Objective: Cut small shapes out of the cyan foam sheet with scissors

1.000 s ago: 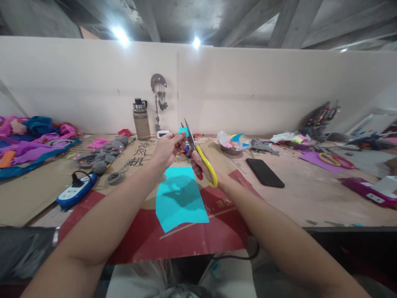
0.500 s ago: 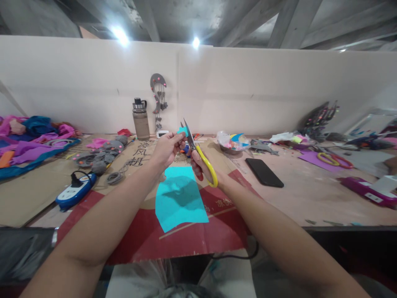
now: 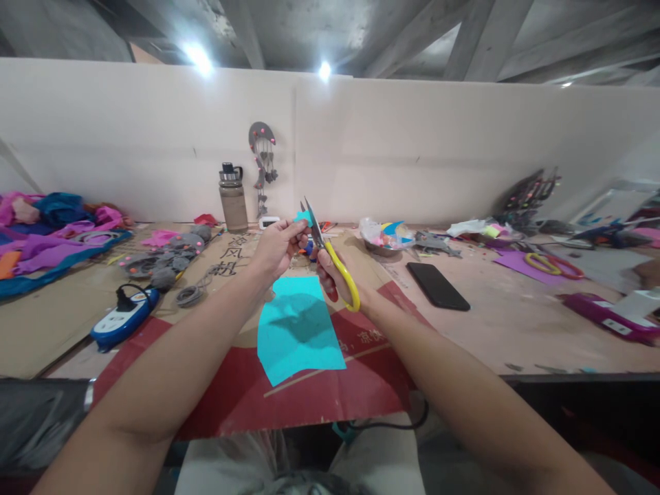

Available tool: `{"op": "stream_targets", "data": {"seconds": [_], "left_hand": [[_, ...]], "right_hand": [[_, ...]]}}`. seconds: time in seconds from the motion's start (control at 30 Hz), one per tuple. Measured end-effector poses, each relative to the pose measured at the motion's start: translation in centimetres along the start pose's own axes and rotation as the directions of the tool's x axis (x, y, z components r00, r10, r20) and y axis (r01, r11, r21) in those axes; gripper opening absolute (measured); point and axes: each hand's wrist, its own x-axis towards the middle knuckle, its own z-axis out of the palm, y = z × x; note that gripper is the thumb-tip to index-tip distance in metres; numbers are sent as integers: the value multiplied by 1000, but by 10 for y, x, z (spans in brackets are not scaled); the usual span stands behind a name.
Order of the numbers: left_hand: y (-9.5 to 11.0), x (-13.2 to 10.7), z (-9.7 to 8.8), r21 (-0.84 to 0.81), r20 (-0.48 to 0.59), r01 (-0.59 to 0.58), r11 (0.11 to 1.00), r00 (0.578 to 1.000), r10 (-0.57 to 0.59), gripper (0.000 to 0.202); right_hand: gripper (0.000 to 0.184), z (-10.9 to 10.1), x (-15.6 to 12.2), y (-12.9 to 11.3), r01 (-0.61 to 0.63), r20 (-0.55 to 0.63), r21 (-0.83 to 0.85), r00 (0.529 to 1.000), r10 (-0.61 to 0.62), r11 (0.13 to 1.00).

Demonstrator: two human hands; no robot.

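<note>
My left hand pinches a small turquoise piece, felt or paper, between thumb and fingers. My right hand grips a pair of scissors with one yellow and one red handle. The scissor blades point up and away from me, slightly parted, and the turquoise piece lies at them. Below both hands a larger turquoise sheet rests on a red and brown cardboard sheet, with the hands' shadow across it.
On the left are a blue power strip, a coil of grey cord and coloured cloth. A bottle stands by the wall. To the right lie a black phone, a bowl of scraps and another pair of scissors.
Both hands, the scissors and the small turquoise piece keep almost the same position. A turquoise scrap shows more clearly below the table edge, near my lap. The view has shifted very slightly.
</note>
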Motion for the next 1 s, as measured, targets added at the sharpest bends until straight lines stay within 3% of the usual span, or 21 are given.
{"op": "stream_targets", "data": {"seconds": [1.0], "left_hand": [[-1, -3, 0, -11, 75, 24, 1000, 997, -23, 12]], "right_hand": [[61, 3, -3, -6, -27, -58, -6, 998, 26, 1000]]}}
